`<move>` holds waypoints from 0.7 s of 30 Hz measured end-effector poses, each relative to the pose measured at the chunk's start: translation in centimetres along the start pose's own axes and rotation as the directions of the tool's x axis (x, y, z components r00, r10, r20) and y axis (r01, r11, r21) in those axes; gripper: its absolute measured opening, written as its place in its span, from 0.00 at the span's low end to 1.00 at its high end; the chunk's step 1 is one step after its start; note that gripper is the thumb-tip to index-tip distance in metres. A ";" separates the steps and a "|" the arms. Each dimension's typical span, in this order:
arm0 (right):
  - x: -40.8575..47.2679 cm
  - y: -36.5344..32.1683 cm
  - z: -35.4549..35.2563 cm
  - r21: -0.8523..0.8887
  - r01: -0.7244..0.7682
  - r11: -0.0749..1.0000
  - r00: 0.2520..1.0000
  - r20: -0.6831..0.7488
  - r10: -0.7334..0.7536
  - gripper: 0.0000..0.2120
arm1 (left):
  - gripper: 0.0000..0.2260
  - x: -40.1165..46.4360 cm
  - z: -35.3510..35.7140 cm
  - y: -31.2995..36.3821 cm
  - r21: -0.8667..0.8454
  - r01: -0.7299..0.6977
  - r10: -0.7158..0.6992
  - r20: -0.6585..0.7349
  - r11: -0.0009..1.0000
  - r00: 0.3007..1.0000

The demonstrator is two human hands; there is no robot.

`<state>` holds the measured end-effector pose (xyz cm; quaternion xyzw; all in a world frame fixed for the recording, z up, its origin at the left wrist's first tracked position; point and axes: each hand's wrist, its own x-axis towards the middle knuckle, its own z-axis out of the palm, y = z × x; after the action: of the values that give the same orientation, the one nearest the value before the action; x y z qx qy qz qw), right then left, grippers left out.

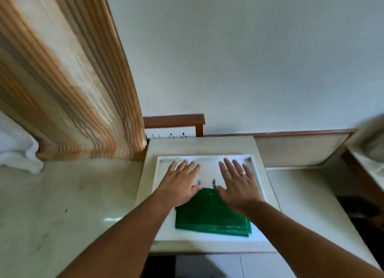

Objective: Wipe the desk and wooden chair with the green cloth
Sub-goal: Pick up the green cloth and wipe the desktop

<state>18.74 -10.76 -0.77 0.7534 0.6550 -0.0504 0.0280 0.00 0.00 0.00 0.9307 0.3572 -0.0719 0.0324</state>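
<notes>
Your left hand (180, 184) and your right hand (239, 184) are both stretched out flat, palms down, over the white tray (257, 169) that sits on the pale desk (199, 145). The fingers (184, 165) of your left hand are spread wide and hold nothing; those of your right are spread just as wide and also empty, with a ring (242, 173) on one of them. The green cloth (209, 213) lies folded on the near part of the tray, between your two forearms; the heels of both hands overlap its far corners, though you cannot tell whether they press on it. Two small dark marks (213, 183) show on the tray just beyond the cloth, between your thumbs. Behind the desk, against the wall, the top rail of the wooden chair (174, 119) stands clear of the desk's far edge. A striped curtain (72, 90) hangs at your left, and white bedding (16, 148) lies at the far left edge.
</notes>
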 end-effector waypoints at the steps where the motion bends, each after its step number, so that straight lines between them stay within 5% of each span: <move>1: -0.6 0.4 0.4 0.017 -0.024 1.000 0.999 0.040 0.023 0.36 | 0.31 -0.1 0.4 0.1 -0.008 -0.051 0.051 0.022 0.999 0.998; 7: -1.6 2.5 1.6 0.119 0.028 0.992 0.980 0.192 -0.051 0.27 | 0.31 0.7 0.9 -0.2 0.015 -0.192 0.187 0.175 0.981 0.967; 13: 2.4 3.3 -1.4 0.307 -0.068 0.949 0.836 0.537 -0.114 0.19 | 0.14 2.4 -1.4 -0.5 -0.413 0.041 0.149 0.417 0.910 0.897; 15: 3.4 4.5 -1.9 0.515 -0.205 0.833 0.783 0.597 -0.176 0.12 | 0.09 1.2 -1.7 -1.4 -0.638 0.209 0.078 0.392 0.741 0.917; 18: 4.6 4.8 -2.8 0.744 -0.357 0.565 0.797 0.558 -0.231 0.11 | 0.10 -2.2 -2.0 -4.1 -0.880 0.400 -0.148 0.373 0.255 0.916; 21: 5.9 2.2 -3.6 0.891 -0.365 0.272 0.826 0.444 -0.347 0.16 | 0.15 -5.9 -2.4 -6.4 -0.917 0.345 -0.309 0.393 -0.201 0.866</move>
<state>21.83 -4.89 2.05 0.5640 0.4422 -0.6547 -0.2403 -8.38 1.09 3.20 0.4711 0.5187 0.1958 0.6861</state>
